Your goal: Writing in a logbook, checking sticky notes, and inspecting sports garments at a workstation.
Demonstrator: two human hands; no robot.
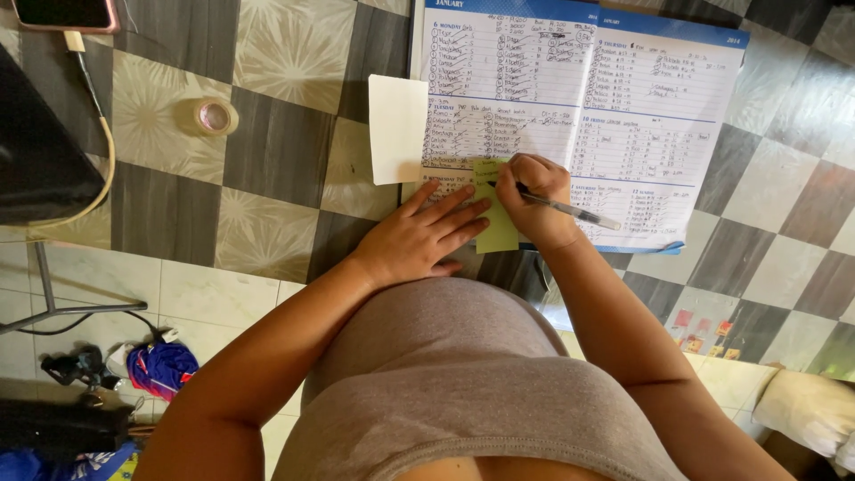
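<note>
Head view: right hand (533,198) grips a pen (570,211), tip pointing left onto a green note (496,227); left hand (423,236) lies flat, empty.

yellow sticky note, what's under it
The yellow sticky note lies on the open planner, covering part of its lower left page. The left hand pins it flat; the right hand writes with a pen. The covered entries cannot be seen.
</note>
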